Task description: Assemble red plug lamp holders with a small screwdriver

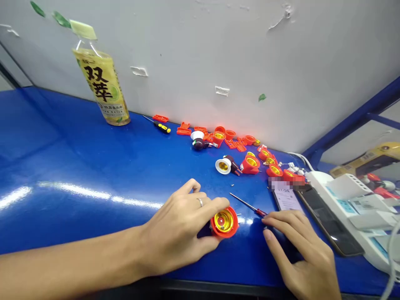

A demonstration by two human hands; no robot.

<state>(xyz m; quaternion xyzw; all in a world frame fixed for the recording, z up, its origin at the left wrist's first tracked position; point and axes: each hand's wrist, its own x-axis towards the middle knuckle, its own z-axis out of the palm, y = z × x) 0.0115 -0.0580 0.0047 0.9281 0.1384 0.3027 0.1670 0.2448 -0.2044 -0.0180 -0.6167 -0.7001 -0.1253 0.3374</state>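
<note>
My left hand point(184, 227), with a ring on one finger, grips a red lamp socket point(225, 222) from its left side. The socket's gold threaded opening faces up towards me. At the right, my right hand point(301, 246) is low over the table, thumb and index fingertips close together. A tiny metal piece point(266, 227), perhaps a screw, shows between those fingertips. Just beyond them lies a screwdriver point(250, 205) with a thin shaft and a red handle, whose end is hidden behind my fingers. A small loose screw point(232, 185) lies farther back.
Red socket parts point(250, 163) and white-rimmed dark sockets point(223, 166) lie along the wall. A yellow-black screwdriver point(161, 127) and a drink bottle point(104, 87) stand farther left. Phones point(331, 221) and a white organizer point(359, 208) with a cable occupy the right of the blue table point(93, 166).
</note>
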